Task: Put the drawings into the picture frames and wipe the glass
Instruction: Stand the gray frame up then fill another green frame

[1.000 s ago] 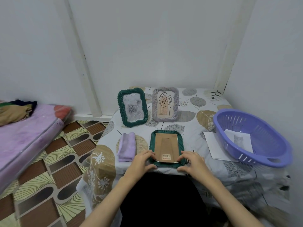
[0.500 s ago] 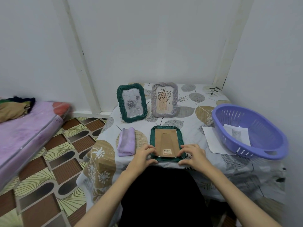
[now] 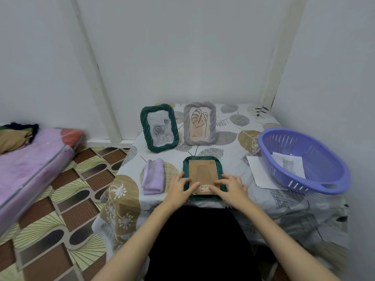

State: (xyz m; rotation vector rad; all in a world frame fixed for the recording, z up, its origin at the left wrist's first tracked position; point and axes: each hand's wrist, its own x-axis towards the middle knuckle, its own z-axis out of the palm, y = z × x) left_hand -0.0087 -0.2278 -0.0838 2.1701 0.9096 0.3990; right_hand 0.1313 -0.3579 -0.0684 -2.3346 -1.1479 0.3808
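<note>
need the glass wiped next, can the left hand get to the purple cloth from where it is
Probably yes. The purple cloth lies folded just left of the left hand, which presses on the face-down green frame. Nothing sits between them.

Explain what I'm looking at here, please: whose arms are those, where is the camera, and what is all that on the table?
There is no machine. A person wears a camera on the head, looking forward and down, so the two arms reaching in from the bottom are their own.

The left hand and right hand press on the brown cardboard back of a green frame lying face down at the near edge of the table. Neither hand lifts anything.

Behind it stand two frames already filled: another green one with a rose drawing and a grey one with a leaf drawing. A folded lilac cloth lies to the left. On the right, a purple basket holds a cat drawing and sits partly on a white sheet.
</note>
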